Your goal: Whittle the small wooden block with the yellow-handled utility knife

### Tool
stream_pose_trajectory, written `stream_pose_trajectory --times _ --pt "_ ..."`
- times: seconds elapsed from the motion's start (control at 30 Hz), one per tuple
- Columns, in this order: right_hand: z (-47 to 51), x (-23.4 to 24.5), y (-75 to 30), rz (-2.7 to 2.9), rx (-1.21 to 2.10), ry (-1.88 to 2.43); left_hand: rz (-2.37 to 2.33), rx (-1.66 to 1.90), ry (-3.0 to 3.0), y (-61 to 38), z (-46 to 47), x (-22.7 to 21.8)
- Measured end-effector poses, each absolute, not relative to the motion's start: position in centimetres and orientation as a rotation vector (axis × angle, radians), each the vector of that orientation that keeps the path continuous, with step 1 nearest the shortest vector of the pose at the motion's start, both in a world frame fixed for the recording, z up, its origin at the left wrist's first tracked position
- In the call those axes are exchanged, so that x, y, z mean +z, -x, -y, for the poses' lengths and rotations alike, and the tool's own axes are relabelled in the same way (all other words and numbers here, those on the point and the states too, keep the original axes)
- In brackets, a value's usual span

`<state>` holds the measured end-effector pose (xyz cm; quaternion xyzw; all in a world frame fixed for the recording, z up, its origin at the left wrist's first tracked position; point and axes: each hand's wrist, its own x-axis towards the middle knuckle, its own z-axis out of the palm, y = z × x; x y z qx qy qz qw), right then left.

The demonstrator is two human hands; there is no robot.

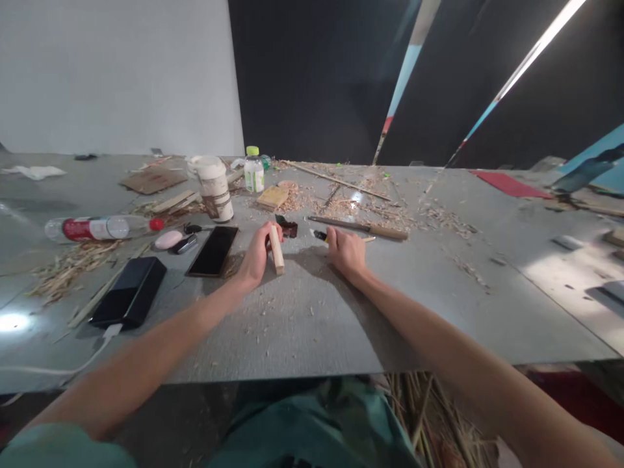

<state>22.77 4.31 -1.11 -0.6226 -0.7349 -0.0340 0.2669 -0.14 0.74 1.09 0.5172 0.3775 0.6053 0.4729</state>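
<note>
My left hand (257, 255) is closed around a short squared wood stick (277, 250), which points toward me just over the table. My right hand (347, 250) grips a utility knife (320, 235) with a black and yellow body, its blade tip pointing left toward the wood. A thin pale rod end (369, 239) pokes out to the right of that hand; I cannot tell what it belongs to. Right behind the knife lies a file (387, 231) with a brown handle. Beyond my left fingers sits a dark reddish-brown piece (288, 227), partly hidden by them.
On the left are a phone (213, 251), a black power bank (129, 292) with a white cable, a lying bottle (102, 228) and a paper cup (216, 188). A small bottle (254, 170), a yellowish block (273, 197) and wood shavings (336, 207) spread behind my hands.
</note>
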Motion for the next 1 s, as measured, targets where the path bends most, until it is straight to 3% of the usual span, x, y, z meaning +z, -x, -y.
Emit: stream_pose_trajectory --times 0.43,0.73,1.0 --pt "-3.5 -1.1 -24.3 2.069 0.446 1.158 -1.063 1.331 -1.336 1.8 -1.7 -0.9" --pt "-3.3 -0.7 -24.4 2.216 0.465 0.934 -1.21 1.409 -1.555 2.9 -1.4 -0.9" --pt "-3.2 -0.9 -24.1 2.257 0.382 1.028 -1.366 1.399 -1.713 2.8 -1.0 -0.6"
